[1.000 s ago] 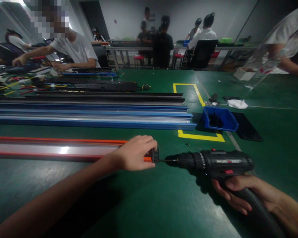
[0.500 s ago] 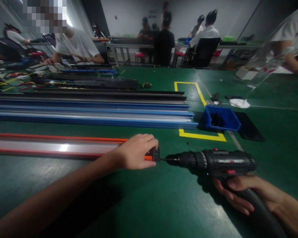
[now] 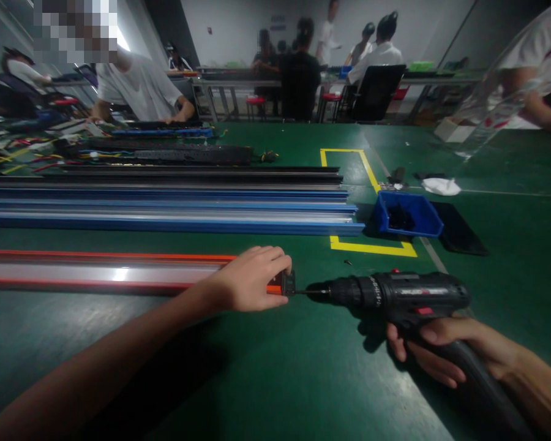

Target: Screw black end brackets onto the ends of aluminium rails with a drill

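"Two hands, then. Where is everything?"

"The orange rail [image 3: 119,272] lies flat on the green table [image 3: 312,367], in front of the blue rails [image 3: 165,228]. The left hand [image 3: 257,282] grasps its right end, fingers curled over the top, thumb on the near side, beside the black end piece [image 3: 288,283]."

"And the right hand [image 3: 445,349]?"

"Wrapped around the handle of the drill [image 3: 422,291]. I can't tell whether the trigger is pressed."

"How would the rail handle?"

"Stiff, I'd judge, and fairly light for its length. It looks like painted metal: smooth enough to slip, easy to scratch. Being so long, it might swing if nudged, so grip close to the end, across both edges. The drill is probably the heavier load, best taken by its handle."

"Which way do they point?"

"The rail's long axis runs left to right, leaving view on the left. The drill's body lies nearly along that line, its bit [image 3: 310,292] pointing left and reaching the end piece."
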Demonstrator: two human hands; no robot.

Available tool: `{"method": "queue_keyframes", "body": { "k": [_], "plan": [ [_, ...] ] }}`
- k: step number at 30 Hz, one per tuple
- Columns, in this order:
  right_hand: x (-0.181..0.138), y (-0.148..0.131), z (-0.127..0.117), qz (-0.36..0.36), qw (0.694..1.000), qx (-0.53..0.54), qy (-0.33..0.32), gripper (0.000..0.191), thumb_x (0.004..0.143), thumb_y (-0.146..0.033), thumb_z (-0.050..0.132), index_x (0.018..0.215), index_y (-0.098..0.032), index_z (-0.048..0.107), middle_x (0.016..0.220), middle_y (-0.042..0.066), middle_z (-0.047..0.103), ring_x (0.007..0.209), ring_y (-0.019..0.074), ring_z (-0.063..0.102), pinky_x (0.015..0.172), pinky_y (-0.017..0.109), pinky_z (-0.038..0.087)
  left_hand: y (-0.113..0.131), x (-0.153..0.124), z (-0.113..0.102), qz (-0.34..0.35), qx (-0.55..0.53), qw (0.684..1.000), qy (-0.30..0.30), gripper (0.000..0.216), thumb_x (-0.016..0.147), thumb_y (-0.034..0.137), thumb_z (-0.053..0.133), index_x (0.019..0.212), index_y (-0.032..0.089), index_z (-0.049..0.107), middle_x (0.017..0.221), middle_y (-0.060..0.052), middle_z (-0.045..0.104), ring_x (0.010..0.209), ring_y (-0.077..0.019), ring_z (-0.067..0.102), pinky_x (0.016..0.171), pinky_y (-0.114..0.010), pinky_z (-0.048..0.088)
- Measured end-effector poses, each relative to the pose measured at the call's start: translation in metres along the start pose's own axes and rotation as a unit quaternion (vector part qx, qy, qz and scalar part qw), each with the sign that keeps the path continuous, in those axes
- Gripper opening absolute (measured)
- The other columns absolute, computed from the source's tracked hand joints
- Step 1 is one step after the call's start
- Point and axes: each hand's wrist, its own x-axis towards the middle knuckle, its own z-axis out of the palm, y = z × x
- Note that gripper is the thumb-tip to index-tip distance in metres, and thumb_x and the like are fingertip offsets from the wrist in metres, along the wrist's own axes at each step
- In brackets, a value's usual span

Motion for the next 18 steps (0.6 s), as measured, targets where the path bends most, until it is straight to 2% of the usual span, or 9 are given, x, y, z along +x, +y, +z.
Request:
{"method": "queue_keyframes", "body": {
  "k": [3,6,11,18],
  "plan": [
    [0.0013,-0.0011,0.0041,-0.017,1.000,-0.001,-0.008,0.033,0.089,-0.031,0.065,0.106,-0.004,0.076,0.083,0.011,0.071,0.043,0.0032,0.046,0.050,0.017,0.052,-0.0006,-0.0001,0.0007,0.001,0.005,1.000,-0.002,0.031,0.085,0.040,0.072,0.103,0.020,0.059,0.104,-0.005,0.059,0.096,-0.0236,0.056,0.084,-0.037,0.041],
    [0.0015,-0.0008,0.0056,-0.017,1.000,0.005,-0.003,0.027,0.089,-0.029,0.066,0.102,-0.007,0.077,0.071,0.004,0.066,0.040,0.0030,0.044,0.050,0.016,0.052,-0.0015,-0.0007,0.0023,0.009,0.008,1.000,0.002,0.030,0.085,0.039,0.072,0.103,0.020,0.058,0.106,-0.005,0.059,0.098,-0.0238,0.056,0.086,-0.038,0.042],
    [-0.0006,0.0019,-0.0008,-0.002,1.000,0.017,0.020,0.026,0.084,-0.031,0.072,0.100,-0.011,0.078,0.080,0.008,0.068,0.040,0.0035,0.048,0.048,0.017,0.052,-0.0012,-0.0012,0.0034,0.013,0.016,1.000,0.015,0.029,0.084,0.038,0.071,0.103,0.020,0.058,0.105,-0.005,0.059,0.098,-0.0240,0.057,0.086,-0.038,0.042],
    [-0.0001,0.0009,0.0025,-0.010,1.000,0.018,0.019,0.024,0.085,-0.028,0.069,0.098,-0.009,0.076,0.081,0.006,0.067,0.041,0.0024,0.048,0.049,0.017,0.053,0.0008,0.0000,0.0014,0.000,0.016,1.000,-0.003,0.028,0.085,0.038,0.069,0.103,0.019,0.059,0.107,-0.006,0.059,0.098,-0.0247,0.056,0.087,-0.039,0.043]
  ]
}}
